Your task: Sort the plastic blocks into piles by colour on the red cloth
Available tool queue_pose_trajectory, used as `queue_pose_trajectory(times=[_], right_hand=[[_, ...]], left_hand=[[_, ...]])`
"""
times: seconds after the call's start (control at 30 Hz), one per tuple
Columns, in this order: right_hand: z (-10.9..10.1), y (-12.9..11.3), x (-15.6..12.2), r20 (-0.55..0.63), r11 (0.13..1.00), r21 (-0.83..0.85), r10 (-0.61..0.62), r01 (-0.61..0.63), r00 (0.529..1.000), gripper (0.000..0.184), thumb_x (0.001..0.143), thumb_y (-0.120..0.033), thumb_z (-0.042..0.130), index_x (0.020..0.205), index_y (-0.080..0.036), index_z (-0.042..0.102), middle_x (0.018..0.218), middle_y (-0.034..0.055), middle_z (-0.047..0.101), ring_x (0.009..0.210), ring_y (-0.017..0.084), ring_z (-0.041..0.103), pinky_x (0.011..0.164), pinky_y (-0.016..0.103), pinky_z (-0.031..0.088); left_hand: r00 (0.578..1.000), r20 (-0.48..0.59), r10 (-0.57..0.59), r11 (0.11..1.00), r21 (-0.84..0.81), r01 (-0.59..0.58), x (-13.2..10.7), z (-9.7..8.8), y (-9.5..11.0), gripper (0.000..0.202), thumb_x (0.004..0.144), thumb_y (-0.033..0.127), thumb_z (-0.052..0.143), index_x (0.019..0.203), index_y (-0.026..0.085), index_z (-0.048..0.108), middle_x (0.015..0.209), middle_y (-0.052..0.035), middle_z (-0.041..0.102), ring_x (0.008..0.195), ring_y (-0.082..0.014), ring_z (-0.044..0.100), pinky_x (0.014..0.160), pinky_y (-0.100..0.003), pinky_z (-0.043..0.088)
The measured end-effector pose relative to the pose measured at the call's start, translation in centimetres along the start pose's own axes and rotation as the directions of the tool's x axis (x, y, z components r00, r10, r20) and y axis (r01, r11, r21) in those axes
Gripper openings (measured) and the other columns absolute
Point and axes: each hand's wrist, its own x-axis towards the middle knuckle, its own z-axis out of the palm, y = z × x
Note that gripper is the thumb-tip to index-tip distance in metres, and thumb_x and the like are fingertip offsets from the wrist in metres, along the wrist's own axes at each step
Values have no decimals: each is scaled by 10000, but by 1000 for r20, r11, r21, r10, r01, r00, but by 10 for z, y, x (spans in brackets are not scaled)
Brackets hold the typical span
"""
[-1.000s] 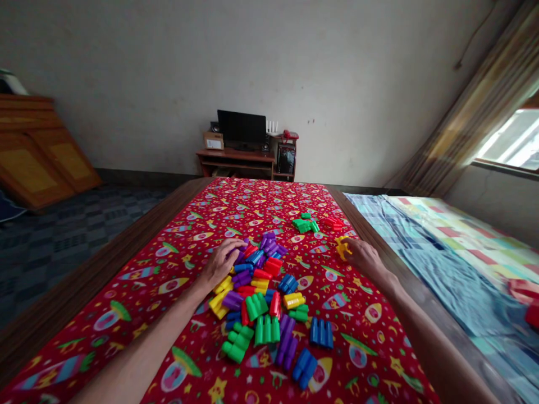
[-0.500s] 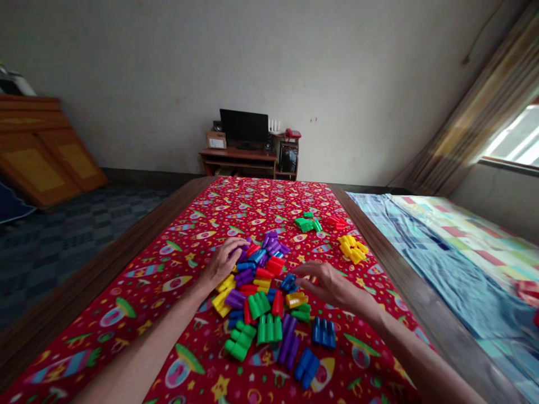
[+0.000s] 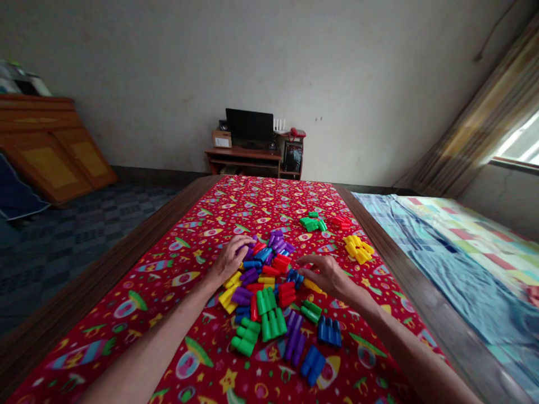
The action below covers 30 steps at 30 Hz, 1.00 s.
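A pile of plastic toy blocks shaped like joined tubes lies on the red patterned cloth (image 3: 185, 314). My left hand (image 3: 231, 259) rests at the pile's far left, fingers curved loosely over a purple block (image 3: 250, 251). At the pile's right edge is my right hand (image 3: 327, 275), thumb and forefinger apart. Close under its thumb lies a yellow block (image 3: 312, 285), partly covered, with a blue block (image 3: 295, 278) near the fingertips. Nearer me are a red block (image 3: 287, 293), green blocks (image 3: 273, 324), a purple block (image 3: 295, 338) and blue blocks (image 3: 329, 332).
Beyond my right hand sit separate groups of green blocks (image 3: 312, 224), red blocks (image 3: 342, 223) and yellow blocks (image 3: 357, 249). The table's dark wooden edge (image 3: 404, 286) runs along the right, beside a bed (image 3: 446, 269). A desk with a monitor (image 3: 250, 128) stands by the wall.
The yellow block in front of my right hand has left its spot, and one now shows under the thumb. Nearby red and green blocks have shifted. My left hand stays on the pile.
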Motion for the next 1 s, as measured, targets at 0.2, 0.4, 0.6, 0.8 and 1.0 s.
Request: queue_pose_trajectory(times=[0.2, 0.4, 0.6, 0.8, 1.0], right_hand=[[-6, 1, -38, 78, 916, -391, -63, 89, 995, 197, 888, -343, 603, 1013, -220, 692, 951, 90, 708, 821, 189, 658, 717, 274, 509], [-6, 28, -35, -66, 918, -376, -160, 124, 985, 279, 921, -312, 530, 1164, -203, 615, 928, 87, 702, 826, 180, 649, 749, 283, 510], [-73, 74, -23, -439, 906, -350, 66, -238, 896, 384, 880, -404, 513, 1122, -150, 668, 792, 85, 710, 694, 178, 629, 653, 268, 483], [-99, 115, -30, -573, 851, -218, 285, -478, 768, 453, 843, -406, 436, 969, -96, 741, 734, 87, 720, 678, 219, 652, 629, 299, 477], [-85, 126, -37, -669, 764, -344, 209, -546, 714, 345, 849, -364, 487, 973, -143, 723, 932, 144, 726, 934, 264, 660, 860, 402, 489]], left_hand=[[1000, 3, -4, 1000, -11, 4, 0, 1, -2, 338, 880, 345, 407, 962, 181, 692, 1083, -88, 659, 1049, -235, 601, 1012, -414, 460], [1000, 6, 2, 1000, -9, -2, -1, 0, -4, 352, 884, 358, 409, 980, 170, 690, 1091, -95, 651, 1058, -241, 597, 1006, -417, 463], [1000, 25, 4, 1000, 20, -4, 0, -2, -1, 361, 886, 355, 398, 985, 162, 686, 1091, -99, 648, 1066, -235, 595, 1009, -400, 460], [999, 35, 0, 1000, 28, -1, 0, -3, -2, 363, 888, 367, 396, 988, 169, 683, 1089, -96, 653, 1062, -235, 600, 1000, -399, 468], [1000, 5, -1, 1000, 20, 1, 0, 1, -10, 368, 878, 379, 401, 983, 176, 690, 1077, -97, 657, 1070, -245, 597, 1000, -414, 467]])
